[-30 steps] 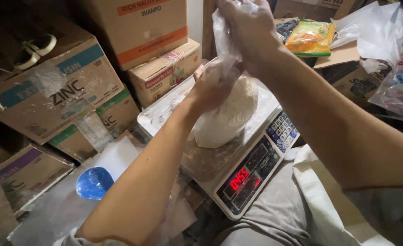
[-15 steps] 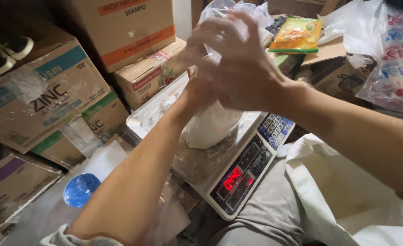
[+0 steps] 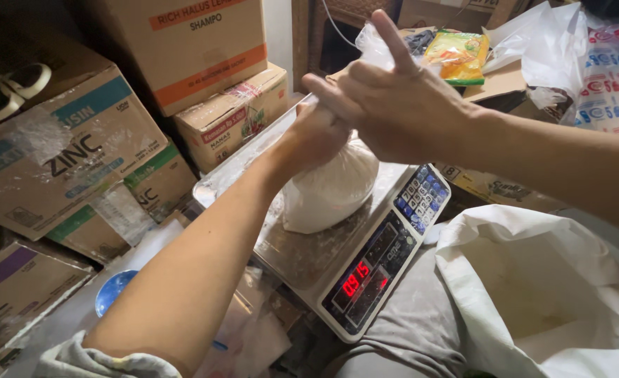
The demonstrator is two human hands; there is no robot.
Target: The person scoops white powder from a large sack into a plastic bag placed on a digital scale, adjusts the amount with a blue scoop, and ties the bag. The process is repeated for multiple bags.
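**A:** So the person has a clear bag [image 3: 330,185] of white powder sitting on the scale [image 3: 337,259], roughly mid-platform, a bit toward the far side. Left hand [image 3: 316,136] is clamped around the bag's neck just above the bulge. Right hand [image 3: 400,105] sits over it, fingers closed on the loose plastic top, one finger sticking up.

**B:** Looks like twisting or knotting the neck, judging by the grip. To do it well, I'd say the left hand keeps its squeeze low on the neck so powder doesn't creep up, while the right winds the slack tight. And no pressing down, or the red display [image 3: 356,278] near the front edge reads heavy.

**A:** Fair. The platform is already dusted white, so a loose neck probably means more spill.

**B:** Surroundings are tight too. Cardboard boxes [image 3: 64,154] stacked on the left, a big white sack [image 3: 533,294] open at near right, a yellow-green packet [image 3: 456,56] at the far end, a blue lid-ish thing [image 3: 113,292] down near left.

**A:** Can't tell whether the knot is started; the right hand hides it.
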